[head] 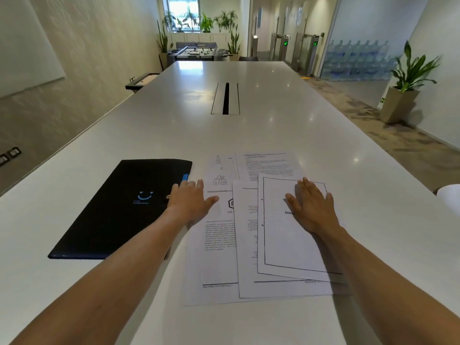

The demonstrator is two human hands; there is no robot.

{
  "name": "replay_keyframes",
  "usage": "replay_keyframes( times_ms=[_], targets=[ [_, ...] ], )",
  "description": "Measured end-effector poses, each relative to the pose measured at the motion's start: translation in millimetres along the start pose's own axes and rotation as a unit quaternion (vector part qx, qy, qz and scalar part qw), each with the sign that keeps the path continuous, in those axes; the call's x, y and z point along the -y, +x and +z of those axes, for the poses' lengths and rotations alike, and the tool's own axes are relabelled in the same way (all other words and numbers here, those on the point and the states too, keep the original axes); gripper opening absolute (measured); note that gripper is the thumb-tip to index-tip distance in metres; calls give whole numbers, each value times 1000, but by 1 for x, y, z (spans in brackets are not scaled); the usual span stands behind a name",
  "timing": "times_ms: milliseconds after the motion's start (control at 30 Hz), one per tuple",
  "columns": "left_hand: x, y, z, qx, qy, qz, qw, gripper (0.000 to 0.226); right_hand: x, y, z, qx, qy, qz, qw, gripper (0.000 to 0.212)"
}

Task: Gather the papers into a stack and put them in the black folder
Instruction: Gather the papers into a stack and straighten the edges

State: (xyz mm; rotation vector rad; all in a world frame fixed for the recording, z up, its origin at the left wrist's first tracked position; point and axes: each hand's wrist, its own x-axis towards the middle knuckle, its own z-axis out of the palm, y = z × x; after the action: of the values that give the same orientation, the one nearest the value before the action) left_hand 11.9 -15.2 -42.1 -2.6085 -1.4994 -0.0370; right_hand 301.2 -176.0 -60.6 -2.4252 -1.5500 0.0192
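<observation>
Several printed papers (249, 245) lie overlapped and fanned out on the white table (249, 130), right of centre. A closed black folder (119, 210) with a blue smile logo lies flat to their left. My left hand (190, 199) rests flat with fingers apart, straddling the folder's right edge and the leftmost sheet. My right hand (312, 207) lies flat, fingers spread, on the topmost bordered page (296, 247). Neither hand grips anything.
A cable slot (226, 98) runs along the table's middle farther away. A white object (450, 197) shows at the right table edge. A potted plant (403, 95) stands on the floor to the right, with a foosball table and plants at the far end.
</observation>
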Motion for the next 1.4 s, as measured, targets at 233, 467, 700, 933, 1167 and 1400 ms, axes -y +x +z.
replay_keyframes(
  times_ms=[233,467,700,933,1167,1400],
  targets=[
    [-4,19,-13,65,-91,-41,993,76,0,1,2,-3,-10,-1,1000,63],
    [-3,27,-17,110,-260,-109,953,71,1,-1,1,1,-6,3,1000,64],
    [-16,22,-19,34,-328,-94,939,90,4,0,0,3,-17,2,1000,64],
    [-26,7,-18,-24,-577,-131,806,101,8,0,1,12,-14,2,1000,64],
    [-24,0,-17,111,-745,-210,624,88,23,-1,4,13,3,-8,1000,65],
    [-25,-1,-3,119,-733,-150,653,74,54,-3,14,14,18,-45,999,66]
  ],
)
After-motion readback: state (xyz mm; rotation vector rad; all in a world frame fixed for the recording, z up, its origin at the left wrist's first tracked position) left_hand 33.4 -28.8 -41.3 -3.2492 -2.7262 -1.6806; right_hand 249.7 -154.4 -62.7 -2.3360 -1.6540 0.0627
